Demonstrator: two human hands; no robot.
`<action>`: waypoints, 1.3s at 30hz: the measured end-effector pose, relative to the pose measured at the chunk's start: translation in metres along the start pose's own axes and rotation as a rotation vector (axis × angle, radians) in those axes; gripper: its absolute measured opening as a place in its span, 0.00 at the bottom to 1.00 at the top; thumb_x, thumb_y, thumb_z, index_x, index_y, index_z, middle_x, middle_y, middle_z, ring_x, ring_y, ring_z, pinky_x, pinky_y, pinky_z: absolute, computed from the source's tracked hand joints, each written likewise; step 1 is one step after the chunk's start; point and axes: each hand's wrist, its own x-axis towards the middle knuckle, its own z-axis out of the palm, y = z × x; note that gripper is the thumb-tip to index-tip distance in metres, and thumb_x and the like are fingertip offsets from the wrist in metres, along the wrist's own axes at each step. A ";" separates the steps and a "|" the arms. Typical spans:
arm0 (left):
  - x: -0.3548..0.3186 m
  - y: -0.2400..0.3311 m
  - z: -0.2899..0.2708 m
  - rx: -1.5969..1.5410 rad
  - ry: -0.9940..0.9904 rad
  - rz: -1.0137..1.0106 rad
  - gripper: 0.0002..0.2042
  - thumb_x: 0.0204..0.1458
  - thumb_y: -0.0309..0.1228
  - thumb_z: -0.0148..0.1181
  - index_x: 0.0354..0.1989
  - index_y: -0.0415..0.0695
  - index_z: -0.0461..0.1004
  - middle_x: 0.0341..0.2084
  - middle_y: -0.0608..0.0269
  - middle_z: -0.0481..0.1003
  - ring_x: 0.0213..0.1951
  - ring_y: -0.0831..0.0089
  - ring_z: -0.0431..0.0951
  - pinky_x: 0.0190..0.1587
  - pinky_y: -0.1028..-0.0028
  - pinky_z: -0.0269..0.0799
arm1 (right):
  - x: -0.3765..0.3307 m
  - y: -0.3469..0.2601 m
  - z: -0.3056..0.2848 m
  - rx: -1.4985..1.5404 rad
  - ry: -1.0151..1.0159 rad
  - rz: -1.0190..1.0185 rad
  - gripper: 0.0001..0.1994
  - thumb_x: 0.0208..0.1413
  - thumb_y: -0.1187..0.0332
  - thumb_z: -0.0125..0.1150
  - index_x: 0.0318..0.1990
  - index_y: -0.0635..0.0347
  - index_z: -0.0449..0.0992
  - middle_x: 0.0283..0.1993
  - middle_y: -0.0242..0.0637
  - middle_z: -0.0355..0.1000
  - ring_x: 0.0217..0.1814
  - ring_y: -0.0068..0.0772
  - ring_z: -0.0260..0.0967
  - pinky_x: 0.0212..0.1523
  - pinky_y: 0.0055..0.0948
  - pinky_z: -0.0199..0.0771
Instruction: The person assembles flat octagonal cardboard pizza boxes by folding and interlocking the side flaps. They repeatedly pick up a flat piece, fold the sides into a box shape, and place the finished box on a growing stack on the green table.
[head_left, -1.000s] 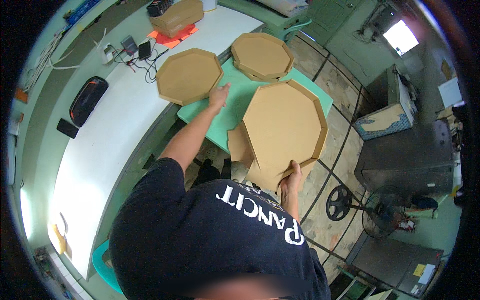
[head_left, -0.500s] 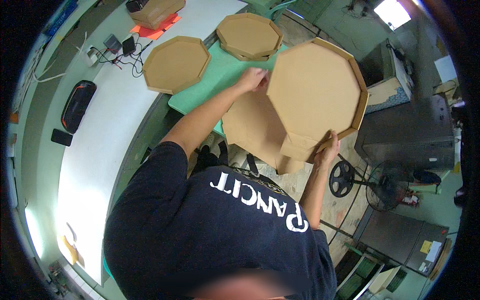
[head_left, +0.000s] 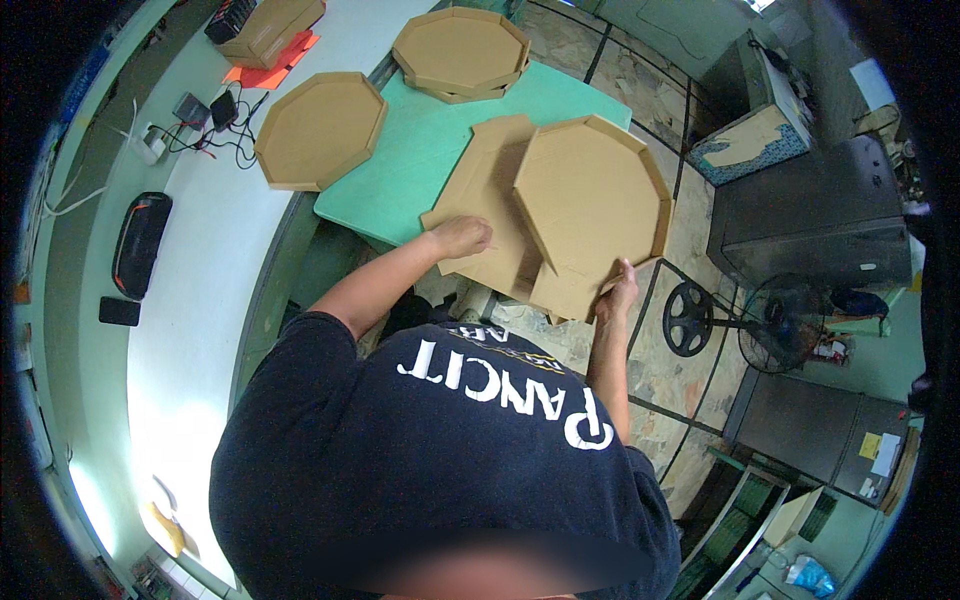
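Note:
A brown octagonal cardboard tray point(head_left: 597, 190), its raised rim folded up along the far and right sides, is tilted over a flat cardboard sheet point(head_left: 490, 190) on the green table point(head_left: 400, 170). My right hand point(head_left: 617, 290) grips the tray's near right edge, thumb on top. Above the near left part of the sheet is my left hand point(head_left: 462, 237), its fingers curled closed; whether anything is in them is hidden. An octagonal cardboard tray point(head_left: 321, 130) lies to the left across the white counter's edge. Stacked octagonal trays point(head_left: 462, 48) rest at the table's far end.
Along the left runs a white counter point(head_left: 200, 330) with a black speaker point(head_left: 143, 245), a phone point(head_left: 119, 312), chargers with tangled cables point(head_left: 232, 125) and a cardboard box point(head_left: 268, 35). A fan point(head_left: 780, 325) stands on the tiled floor to the right, near dark cabinets point(head_left: 810, 230).
My left hand has come away from the tray's left edge, back toward me over the sheet. The tray has shifted left and lower, with my right hand still on its near right edge.

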 end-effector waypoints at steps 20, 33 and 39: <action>-0.019 0.013 -0.034 0.109 0.254 0.308 0.09 0.51 0.36 0.62 0.36 0.46 0.79 0.40 0.59 0.78 0.46 0.61 0.76 0.61 0.57 0.61 | -0.014 -0.020 0.013 -1.589 -0.915 -1.063 0.09 0.54 0.65 0.58 0.43 0.52 0.77 0.45 0.37 0.71 0.57 0.44 0.64 0.66 0.47 0.53; -0.006 0.008 0.011 0.069 0.219 0.195 0.08 0.50 0.34 0.63 0.36 0.45 0.80 0.35 0.59 0.80 0.51 0.60 0.76 0.65 0.50 0.54 | -0.028 0.031 0.017 -1.532 -0.779 -1.400 0.18 0.51 0.59 0.60 0.45 0.61 0.73 0.57 0.43 0.69 0.66 0.48 0.59 0.70 0.48 0.49; -0.026 0.015 -0.006 0.157 0.193 0.336 0.18 0.50 0.39 0.63 0.46 0.42 0.76 0.46 0.58 0.76 0.61 0.58 0.67 0.67 0.48 0.48 | -0.052 0.017 -0.002 -1.711 -0.940 -1.249 0.46 0.46 0.37 0.55 0.61 0.72 0.61 0.71 0.51 0.50 0.74 0.52 0.42 0.73 0.51 0.36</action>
